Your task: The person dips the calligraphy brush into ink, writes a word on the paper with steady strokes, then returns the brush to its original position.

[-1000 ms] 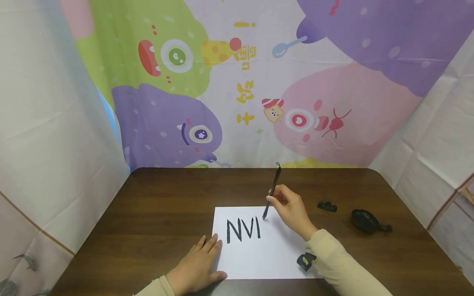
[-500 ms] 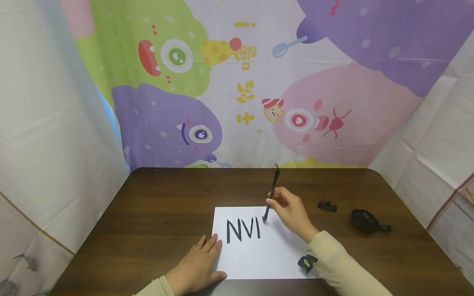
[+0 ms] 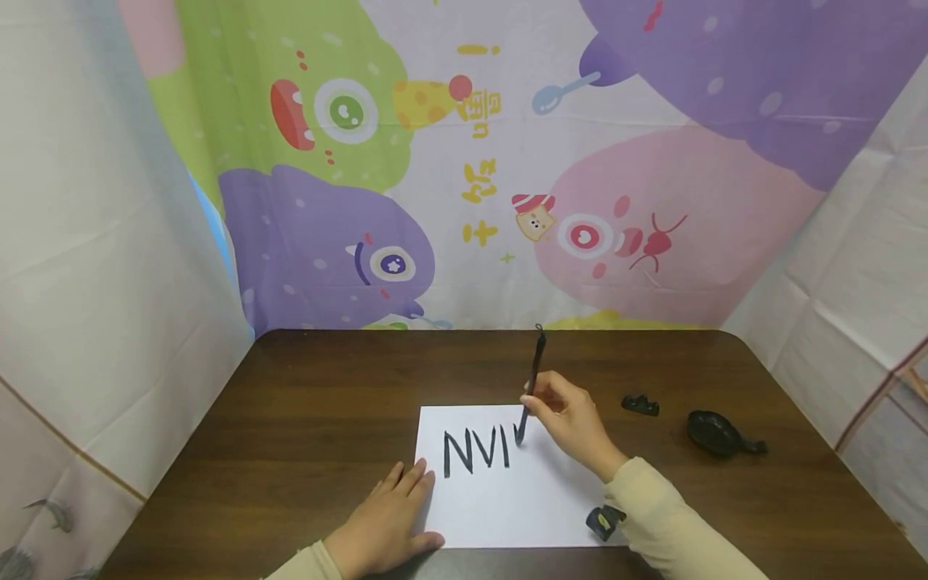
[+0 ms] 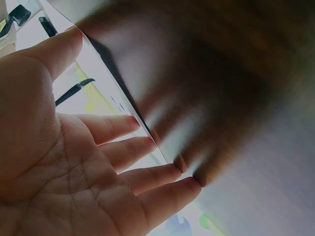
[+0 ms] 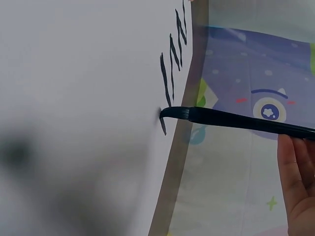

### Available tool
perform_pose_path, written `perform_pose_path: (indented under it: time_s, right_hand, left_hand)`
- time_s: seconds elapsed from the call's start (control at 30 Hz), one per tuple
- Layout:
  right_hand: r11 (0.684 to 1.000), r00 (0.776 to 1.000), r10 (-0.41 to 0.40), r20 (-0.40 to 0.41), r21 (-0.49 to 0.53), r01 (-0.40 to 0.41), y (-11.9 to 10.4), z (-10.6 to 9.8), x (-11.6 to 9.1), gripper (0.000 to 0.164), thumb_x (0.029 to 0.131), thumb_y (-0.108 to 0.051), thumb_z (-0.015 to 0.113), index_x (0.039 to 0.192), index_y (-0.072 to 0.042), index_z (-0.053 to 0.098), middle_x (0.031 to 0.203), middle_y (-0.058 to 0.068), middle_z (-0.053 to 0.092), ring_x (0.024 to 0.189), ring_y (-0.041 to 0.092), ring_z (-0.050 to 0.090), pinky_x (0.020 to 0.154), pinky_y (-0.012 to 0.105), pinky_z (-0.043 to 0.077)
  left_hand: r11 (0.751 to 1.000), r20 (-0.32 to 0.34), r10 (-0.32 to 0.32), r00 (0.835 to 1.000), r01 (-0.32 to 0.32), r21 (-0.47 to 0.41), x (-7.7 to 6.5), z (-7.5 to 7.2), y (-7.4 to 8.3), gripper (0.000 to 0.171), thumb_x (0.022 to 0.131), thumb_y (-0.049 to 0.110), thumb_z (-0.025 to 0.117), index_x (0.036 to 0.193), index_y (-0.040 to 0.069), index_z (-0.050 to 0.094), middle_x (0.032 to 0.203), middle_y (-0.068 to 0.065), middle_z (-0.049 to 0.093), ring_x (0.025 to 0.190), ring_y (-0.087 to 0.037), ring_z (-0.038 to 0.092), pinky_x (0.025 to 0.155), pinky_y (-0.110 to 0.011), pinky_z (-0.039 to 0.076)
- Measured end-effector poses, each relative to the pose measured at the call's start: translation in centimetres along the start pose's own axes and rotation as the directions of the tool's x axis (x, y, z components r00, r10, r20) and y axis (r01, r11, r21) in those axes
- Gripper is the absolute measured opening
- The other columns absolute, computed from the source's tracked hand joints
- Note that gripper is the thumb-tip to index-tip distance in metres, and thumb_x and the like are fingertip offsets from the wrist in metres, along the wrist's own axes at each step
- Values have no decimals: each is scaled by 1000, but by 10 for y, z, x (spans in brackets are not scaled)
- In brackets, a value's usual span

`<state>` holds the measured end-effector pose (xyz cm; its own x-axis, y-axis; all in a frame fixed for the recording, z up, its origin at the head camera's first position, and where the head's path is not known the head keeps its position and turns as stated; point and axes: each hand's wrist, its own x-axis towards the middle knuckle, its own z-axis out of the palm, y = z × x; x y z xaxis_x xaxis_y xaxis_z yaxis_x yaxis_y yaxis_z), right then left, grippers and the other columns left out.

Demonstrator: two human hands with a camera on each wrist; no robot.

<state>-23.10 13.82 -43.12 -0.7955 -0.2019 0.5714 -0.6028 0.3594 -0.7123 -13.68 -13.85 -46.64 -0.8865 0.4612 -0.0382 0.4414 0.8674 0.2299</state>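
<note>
While the right hand [image 3: 576,415] pinches the brush [image 3: 535,370] on the paper [image 3: 507,507], midway between side edges of the surface [image 3: 312,387], paper slippage under the straight-fingered left hand [image 3: 387,515] could skew the stroke [image 5: 164,128].

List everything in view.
table: 1, brown, centre
paper: 1, white, on table
brush: 1, black, tip on paper
letters: 3, black, NVI, on paper
partial stroke: 1, black, at brush tip
ridged object: 1, black, table's right
dish: 1, black, right of that
backdrop: 1, multicoloured, behind table
side cloths: 2, whitish, flanking table
sleeves: 2, beige, forearms
wrist device: 1, black, by right sleeve
left grip: 1, bare, paper's left edge
right grip: 1, bare, pinching brush
</note>
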Motion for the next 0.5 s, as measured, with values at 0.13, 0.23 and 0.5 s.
perform_pose_path:
  time_s: [0.13, 0.23, 0.5]
  right_hand:
    - [1000, 1000, -23, 14, 2, 23, -18, -4, -1, 13, 80, 2, 66, 91, 0, 60, 79, 9, 65, 70, 23, 65, 63, 26, 54]
    - [1000, 1000, -20, 24, 3, 20, -26, -7, -1, 12, 80, 3, 66, 91, 1, 59, 78, 9, 65, 70, 23, 65, 62, 26, 54]
    - [999, 998, 18, 59, 30, -20, -28, -9, -4, 12, 81, 1, 65, 91, 2, 59, 77, 11, 64, 70, 29, 65, 63, 25, 54]
  left_hand:
    - [1000, 7, -1, 1000, 1, 0, 0, 0, 0, 82, 76, 55, 63, 136, 3, 42, 144, -18, 35, 127, -48, 33, 92, -62, 37]
    - [1000, 12, 1, 1000, -1, 4, 1, 0, 0, 83, 75, 55, 63, 136, 3, 42, 145, -18, 35, 127, -48, 33, 92, -62, 37]
    - [1000, 3, -2, 1000, 2, 5, 1, 0, -2, 82, 75, 55, 64, 135, 3, 43, 144, -18, 36, 126, -49, 33, 91, -63, 37]
